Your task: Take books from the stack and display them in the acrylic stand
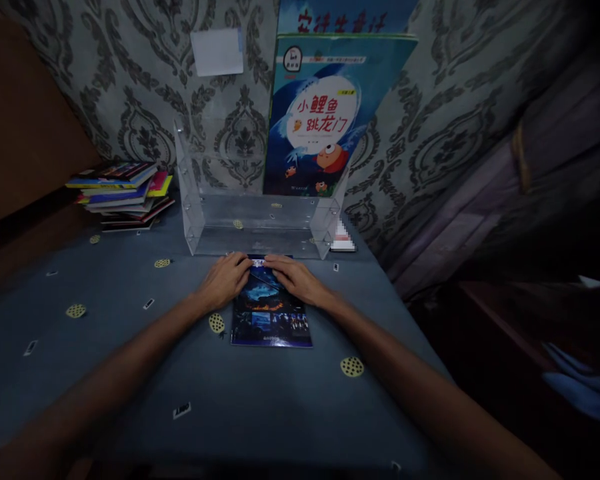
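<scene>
A dark blue book [273, 323] with picture panels on its cover lies flat on the table, its top edge toward the clear stand. My left hand [227, 279] rests over its upper left corner, fingers touching the cover. Across the upper right part lies my right hand [297, 279], its fingers stretched out flat on the book. Neither hand lifts it. Both hands hide much of the book's upper part. Just behind them stands a clear acrylic book stand [257, 240], with a blue picture book [300, 173] upright at its right side.
Several books form a pile [123, 197] at the back left. A patterned cloth [130, 373] covers the table. Behind the stand is patterned wallpaper [230, 120] with a white paper [217, 52] on it. A small white object [343, 240] sits right of the stand. A curtain [460, 180] hangs at right.
</scene>
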Motion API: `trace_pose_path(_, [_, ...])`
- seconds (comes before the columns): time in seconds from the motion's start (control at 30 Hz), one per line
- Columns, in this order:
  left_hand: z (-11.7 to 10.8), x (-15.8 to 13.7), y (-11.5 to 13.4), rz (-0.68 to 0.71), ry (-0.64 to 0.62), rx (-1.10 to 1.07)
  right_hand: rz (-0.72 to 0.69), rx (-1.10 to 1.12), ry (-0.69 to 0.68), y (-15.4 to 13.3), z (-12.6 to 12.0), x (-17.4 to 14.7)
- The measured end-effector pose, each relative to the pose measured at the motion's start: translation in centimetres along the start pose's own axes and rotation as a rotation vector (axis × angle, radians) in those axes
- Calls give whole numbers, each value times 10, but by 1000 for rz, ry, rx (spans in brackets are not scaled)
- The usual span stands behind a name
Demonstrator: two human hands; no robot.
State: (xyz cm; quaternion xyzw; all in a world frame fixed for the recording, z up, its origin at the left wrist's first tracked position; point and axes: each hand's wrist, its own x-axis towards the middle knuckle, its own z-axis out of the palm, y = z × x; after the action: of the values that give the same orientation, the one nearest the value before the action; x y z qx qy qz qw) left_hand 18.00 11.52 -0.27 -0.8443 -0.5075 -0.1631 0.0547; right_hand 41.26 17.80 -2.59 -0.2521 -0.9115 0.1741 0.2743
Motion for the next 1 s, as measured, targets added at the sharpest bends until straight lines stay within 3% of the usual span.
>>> trace_pose_path(0.37, [4, -3, -4, 10, 22, -25, 137, -50, 121, 11, -21, -38])
trace_pose_path(0.63, [7, -1, -6, 6, 16, -50, 211, -5, 118, 7, -21, -37])
trace_pose_path(1.0, [-9, 10, 9, -39, -117, 32, 189, -36, 145, 5, -22, -37])
